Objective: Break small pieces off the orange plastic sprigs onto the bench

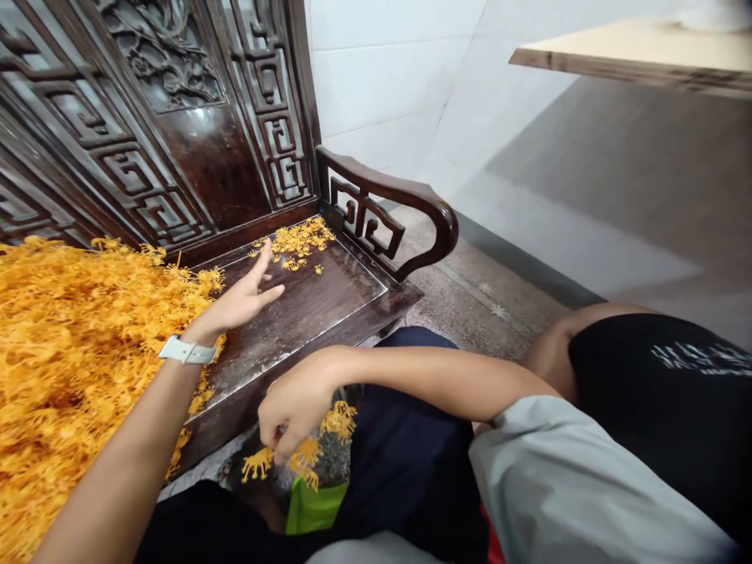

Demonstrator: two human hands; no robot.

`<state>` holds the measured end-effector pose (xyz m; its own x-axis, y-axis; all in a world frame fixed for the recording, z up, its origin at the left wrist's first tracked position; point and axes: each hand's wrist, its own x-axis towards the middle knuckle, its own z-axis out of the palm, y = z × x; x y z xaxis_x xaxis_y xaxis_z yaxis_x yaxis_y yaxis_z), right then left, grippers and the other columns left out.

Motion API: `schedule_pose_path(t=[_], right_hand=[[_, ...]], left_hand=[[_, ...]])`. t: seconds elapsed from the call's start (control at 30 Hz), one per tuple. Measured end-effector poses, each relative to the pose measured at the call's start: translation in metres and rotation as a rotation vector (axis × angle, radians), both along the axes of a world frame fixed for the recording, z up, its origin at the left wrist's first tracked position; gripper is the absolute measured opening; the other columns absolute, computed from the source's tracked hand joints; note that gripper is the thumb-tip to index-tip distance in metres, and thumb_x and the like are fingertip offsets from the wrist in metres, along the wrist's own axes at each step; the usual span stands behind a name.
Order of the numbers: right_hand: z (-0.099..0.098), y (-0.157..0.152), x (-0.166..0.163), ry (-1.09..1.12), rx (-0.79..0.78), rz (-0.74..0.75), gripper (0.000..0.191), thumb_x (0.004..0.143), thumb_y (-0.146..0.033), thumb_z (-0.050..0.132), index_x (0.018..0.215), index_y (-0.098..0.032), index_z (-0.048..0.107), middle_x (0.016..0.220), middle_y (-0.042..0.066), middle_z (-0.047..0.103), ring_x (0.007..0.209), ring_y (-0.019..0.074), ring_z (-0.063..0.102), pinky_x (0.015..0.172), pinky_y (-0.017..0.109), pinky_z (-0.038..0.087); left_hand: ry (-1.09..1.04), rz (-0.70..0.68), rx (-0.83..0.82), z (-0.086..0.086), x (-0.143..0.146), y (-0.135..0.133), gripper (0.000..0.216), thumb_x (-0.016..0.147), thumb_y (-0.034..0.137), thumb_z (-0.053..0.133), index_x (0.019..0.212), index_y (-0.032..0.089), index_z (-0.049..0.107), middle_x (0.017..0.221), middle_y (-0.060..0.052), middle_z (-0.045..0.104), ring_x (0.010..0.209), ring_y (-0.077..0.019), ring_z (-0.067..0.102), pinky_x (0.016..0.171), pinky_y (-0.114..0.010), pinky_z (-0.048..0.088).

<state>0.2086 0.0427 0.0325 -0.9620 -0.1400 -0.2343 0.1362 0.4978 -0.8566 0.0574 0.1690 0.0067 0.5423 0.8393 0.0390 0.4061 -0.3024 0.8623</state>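
- Dark wooden bench (305,301) with carved back, pale tiled wall (376,86) behind.
- Left hand (250,296): open, fingers extended over seat, grasping nothing; small orange cluster (305,237) just beyond its fingertips.
- Big orange heap (70,368) left of left hand, beside pale wristband (188,350).
- Right hand (299,399): fingers curled, loose orange pieces (257,464) at fingertips; can't tell if gripped.
- Bright green item (317,505) below right hand.
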Motion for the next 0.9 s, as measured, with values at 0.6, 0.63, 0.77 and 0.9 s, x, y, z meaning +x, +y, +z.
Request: schedule_pose_path(t=[0.6,0.63,0.77,0.9], right_hand=[[0.000,0.055,0.063,0.400,-0.083,-0.853,0.031,0.107,-0.040,0.064,0.091,-0.013,0.067,0.073,-0.006,0.047,0.066,0.0091,0.037,0.064,0.025,0.031],[-0.002,0.052,0.060,0.416,-0.105,-0.851,0.033,0.106,-0.042,0.067,0.089,-0.014,0.065,0.072,-0.006,0.045,0.065,0.0088,0.035,0.063,0.025,0.030],[-0.006,0.038,0.049,0.483,-0.139,-0.859,0.037,0.104,-0.044,0.072,0.083,-0.015,0.063,0.069,-0.008,0.040,0.063,0.0079,0.032,0.059,0.024,0.027],[-0.002,0.034,0.044,0.448,-0.107,-0.823,0.037,0.105,-0.042,0.069,0.082,-0.013,0.065,0.069,-0.006,0.044,0.063,0.0079,0.036,0.060,0.024,0.029]], left_hand=[[-0.450,0.255,-0.280,0.003,-0.042,-0.116,0.042,0.092,0.053,0.087,0.112,0.017,0.080,0.086,-0.006,0.079,0.076,-0.0162,0.074,0.076,-0.028,0.063],[-0.456,0.259,-0.259,0.005,-0.042,-0.118,0.041,0.092,0.054,0.086,0.109,0.017,0.079,0.085,-0.006,0.079,0.075,-0.0162,0.073,0.075,-0.028,0.063],[-0.342,0.148,-0.156,0.011,-0.049,-0.126,0.034,0.100,0.051,0.078,0.108,0.017,0.077,0.088,-0.006,0.077,0.078,-0.0173,0.072,0.075,-0.030,0.060],[-0.108,0.033,-0.024,0.023,-0.051,-0.130,0.033,0.107,0.045,0.065,0.088,0.018,0.071,0.077,-0.001,0.068,0.072,-0.0158,0.064,0.070,-0.027,0.052]])
